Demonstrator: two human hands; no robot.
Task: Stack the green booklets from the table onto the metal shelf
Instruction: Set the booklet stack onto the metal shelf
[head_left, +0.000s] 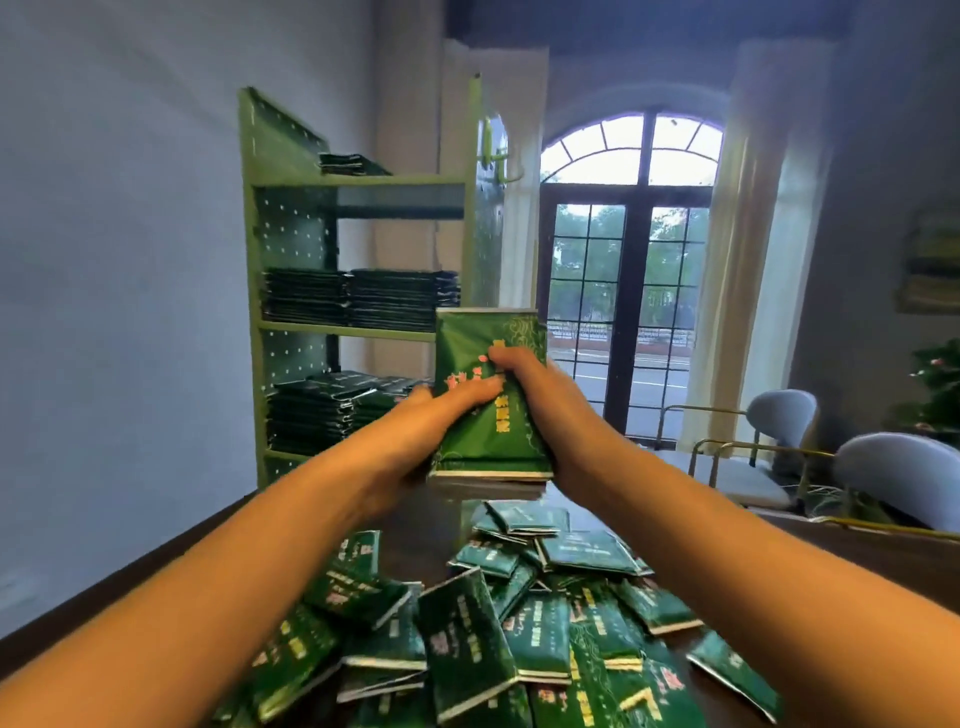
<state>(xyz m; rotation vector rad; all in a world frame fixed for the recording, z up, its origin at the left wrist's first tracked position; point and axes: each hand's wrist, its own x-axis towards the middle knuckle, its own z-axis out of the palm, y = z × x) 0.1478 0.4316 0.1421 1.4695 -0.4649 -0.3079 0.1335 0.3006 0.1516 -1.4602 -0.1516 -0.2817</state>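
Both my hands hold a small stack of green booklets (485, 436) up in front of me, above the far end of the table. My left hand (436, 415) grips its left side with fingers lying across the cover. My right hand (540, 395) clamps the right side, thumb on the cover. A loose heap of green booklets (519, 623) lies scattered on the dark table (415, 535) below my arms. Beyond stands the green metal shelf (358, 182); neat booklet stacks (363, 299) fill its middle level, more sit on the lower level (322, 410), and a short stack (345, 163) rests on top.
A white wall runs along the left. Behind the shelf are an arched window with glass doors (628, 291) and pale curtains (748, 234). Two grey chairs (779, 421) with metal frames stand at the right of the table.
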